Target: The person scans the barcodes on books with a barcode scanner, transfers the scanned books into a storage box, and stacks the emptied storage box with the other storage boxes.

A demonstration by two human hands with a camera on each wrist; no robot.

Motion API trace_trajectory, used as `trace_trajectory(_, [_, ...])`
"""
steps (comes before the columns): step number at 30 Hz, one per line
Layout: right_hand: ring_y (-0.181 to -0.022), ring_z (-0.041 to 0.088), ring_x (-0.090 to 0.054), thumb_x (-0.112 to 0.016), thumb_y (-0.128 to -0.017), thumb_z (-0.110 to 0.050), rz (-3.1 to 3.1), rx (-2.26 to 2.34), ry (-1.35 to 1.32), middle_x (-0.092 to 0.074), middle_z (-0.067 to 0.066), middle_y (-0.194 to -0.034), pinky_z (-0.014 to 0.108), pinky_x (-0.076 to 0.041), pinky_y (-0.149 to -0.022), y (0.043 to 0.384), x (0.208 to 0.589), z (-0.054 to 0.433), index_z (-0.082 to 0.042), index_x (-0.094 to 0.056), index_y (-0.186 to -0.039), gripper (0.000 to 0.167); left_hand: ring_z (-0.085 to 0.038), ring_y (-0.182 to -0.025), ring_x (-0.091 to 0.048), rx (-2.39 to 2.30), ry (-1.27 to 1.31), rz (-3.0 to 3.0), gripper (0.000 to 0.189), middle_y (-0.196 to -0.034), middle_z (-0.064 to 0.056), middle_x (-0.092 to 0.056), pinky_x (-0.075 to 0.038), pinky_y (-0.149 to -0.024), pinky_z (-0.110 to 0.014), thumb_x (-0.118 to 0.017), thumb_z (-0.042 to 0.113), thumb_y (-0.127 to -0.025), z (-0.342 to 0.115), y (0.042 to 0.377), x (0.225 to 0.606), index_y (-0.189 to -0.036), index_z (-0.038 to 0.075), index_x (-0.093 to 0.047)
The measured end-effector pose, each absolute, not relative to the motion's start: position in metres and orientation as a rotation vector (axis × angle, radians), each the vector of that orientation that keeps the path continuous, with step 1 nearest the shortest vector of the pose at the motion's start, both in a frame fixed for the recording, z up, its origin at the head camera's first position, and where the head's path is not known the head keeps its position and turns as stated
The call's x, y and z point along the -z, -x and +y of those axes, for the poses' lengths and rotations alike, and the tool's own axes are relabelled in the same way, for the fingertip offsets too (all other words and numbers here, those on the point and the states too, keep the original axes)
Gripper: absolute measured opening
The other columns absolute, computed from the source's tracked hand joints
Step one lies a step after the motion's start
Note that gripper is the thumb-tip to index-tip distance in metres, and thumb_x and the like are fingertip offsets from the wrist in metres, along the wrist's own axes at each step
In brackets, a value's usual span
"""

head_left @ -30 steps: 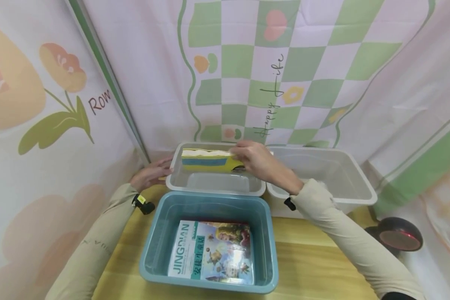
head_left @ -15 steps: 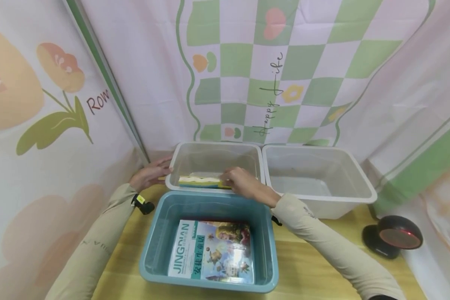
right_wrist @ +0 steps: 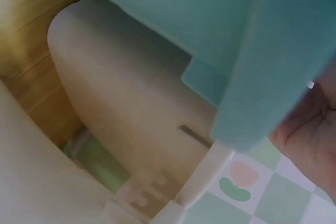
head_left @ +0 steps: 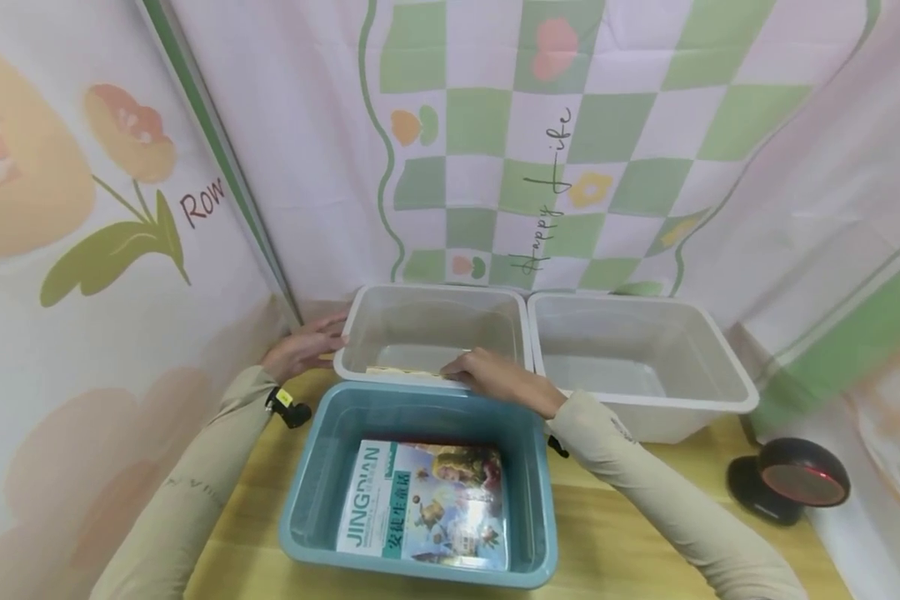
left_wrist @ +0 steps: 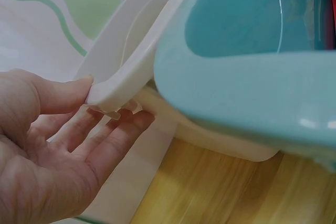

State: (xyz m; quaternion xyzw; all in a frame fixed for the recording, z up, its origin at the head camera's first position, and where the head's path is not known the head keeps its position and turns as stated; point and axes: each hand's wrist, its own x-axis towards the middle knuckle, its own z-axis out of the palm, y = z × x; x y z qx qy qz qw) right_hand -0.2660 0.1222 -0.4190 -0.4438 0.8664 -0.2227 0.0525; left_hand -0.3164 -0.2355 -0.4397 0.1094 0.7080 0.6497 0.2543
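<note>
My left hand (head_left: 305, 346) grips the left end of the left white plastic bin (head_left: 442, 289). In the left wrist view the thumb lies on its rim (left_wrist: 123, 77) and the fingers reach beneath. My right hand (head_left: 491, 375) reaches into the same bin at its near wall, holding a book (head_left: 399, 371) there; only the thin top edge of the book shows, the rest hidden behind the rim. In the right wrist view just part of the right hand (right_wrist: 312, 135) shows, beyond the teal bin's rim (right_wrist: 247, 103).
The teal bin (head_left: 416, 568) stands in front with a picture-covered book (head_left: 442, 508) lying inside. A second white bin (head_left: 637, 417) adjoins on the right. A dark round device (head_left: 795, 475) sits at the table's right. Printed curtains (head_left: 315, 167) hang behind.
The right hand has brought the yellow book from the back of the left white bin toward its near wall and lowered it there. The left hand stays on the rim.
</note>
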Motion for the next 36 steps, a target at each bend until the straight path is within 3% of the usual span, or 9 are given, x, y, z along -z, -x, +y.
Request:
trace_trajectory(5, [-0.067,0.003,-0.055,-0.056,-0.106,0.001,2.648,0.711,1.352,-0.073,0.003,-0.081,0.022,-0.052,-0.068,0.262,0.42,0.127,-0.008,-0.077,-0.097,0.025,-0.054,-0.15,-0.028,-1.769,-0.333,1.923,0.069,-0.17,-0.027,-0.023,-0.037,-0.118,-0.065,-0.045,0.005,-0.108,-0.236,0.316,0.442,-0.168,0.007,-0.012])
trace_trajectory(9, [-0.073,0.011,-0.065,-0.059,-0.104,-0.001,2.662,0.664,1.344,-0.075,0.007,-0.089,0.027,-0.059,-0.073,0.258,0.414,0.129,-0.004,-0.077,-0.105,0.018,-0.052,-0.151,-0.029,-1.768,-0.337,1.932,0.069,-0.168,-0.029,-0.026,-0.037,-0.118,-0.064,-0.045,0.006,-0.108,-0.238,0.316,0.442,-0.168,0.008,-0.012])
trace_trajectory(14, [-0.102,0.024,-0.074,-0.061,-0.104,-0.002,2.678,0.624,1.286,-0.076,0.016,-0.121,0.037,-0.061,-0.094,0.252,0.41,0.135,0.002,-0.071,-0.128,0.027,-0.051,-0.151,-0.027,-1.775,-0.327,1.923,0.069,-0.168,-0.029,-0.025,-0.035,-0.119,-0.065,-0.044,0.004,-0.108,-0.238,0.315,0.442,-0.169,0.007,-0.012])
trace_trajectory(17, [-0.11,0.028,-0.073,-0.061,-0.105,-0.005,2.692,0.59,1.261,-0.074,0.017,-0.126,0.041,-0.06,-0.098,0.249,0.409,0.139,0.002,-0.069,-0.131,0.029,-0.051,-0.151,-0.028,-1.765,-0.339,1.924,0.069,-0.169,-0.028,-0.024,-0.036,-0.119,-0.064,-0.043,0.004,-0.108,-0.237,0.315,0.441,-0.168,0.007,-0.011])
trace_trajectory(27, [-0.106,0.029,-0.071,-0.064,-0.103,-0.007,2.774,0.504,1.292,-0.071,0.017,-0.126,0.04,-0.062,-0.09,0.246,0.409,0.145,-0.001,-0.066,-0.137,0.034,-0.049,-0.152,-0.029,-1.769,-0.327,1.934,0.068,-0.169,-0.029,-0.024,-0.035,-0.12,-0.065,-0.043,0.006,-0.109,-0.235,0.314,0.441,-0.168,0.006,-0.01])
trace_trajectory(31, [-0.104,0.028,-0.072,-0.066,-0.102,-0.007,2.807,0.498,1.313,-0.071,0.017,-0.126,0.039,-0.062,-0.087,0.245,0.411,0.146,-0.001,-0.066,-0.137,0.035,-0.041,-0.144,-0.044,-1.784,-0.318,1.945,0.067,-0.164,-0.034,-0.029,-0.037,-0.118,-0.064,-0.043,0.006,-0.109,-0.235,0.312,0.44,-0.168,0.005,-0.012])
trace_trajectory(36, [-0.083,0.019,-0.069,-0.068,-0.101,-0.006,2.794,0.529,1.393,-0.075,0.014,-0.112,0.024,-0.055,-0.066,0.248,0.416,0.143,-0.001,-0.069,-0.131,0.031,-0.032,-0.133,-0.056,-1.783,-0.313,1.959,0.066,-0.161,-0.036,-0.032,-0.038,-0.117,-0.065,-0.045,0.006,-0.109,-0.236,0.311,0.441,-0.168,0.005,-0.014])
